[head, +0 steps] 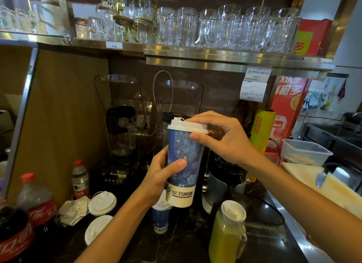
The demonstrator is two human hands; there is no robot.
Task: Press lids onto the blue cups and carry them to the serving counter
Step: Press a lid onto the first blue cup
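Note:
A tall blue patterned cup (184,161) with a cream base band is held up in mid-air above the dark counter. My left hand (160,174) wraps around its lower half. My right hand (221,137) grips the white lid (187,126) on its rim, thumb under the lid's edge and fingers over the top. A second blue cup (160,217) with a white lid stands on the counter below, partly hidden by my left wrist. Two more white-lidded cups (102,203) (97,228) stand at the lower left.
Cola bottles (37,204) and a water bottle (80,180) line the left. Two blenders (122,125) stand behind. A jug of yellow juice (227,235) sits right of the cups. A cutting board with a knife (321,178) lies at the right, and glasses fill the steel shelf (235,57) overhead.

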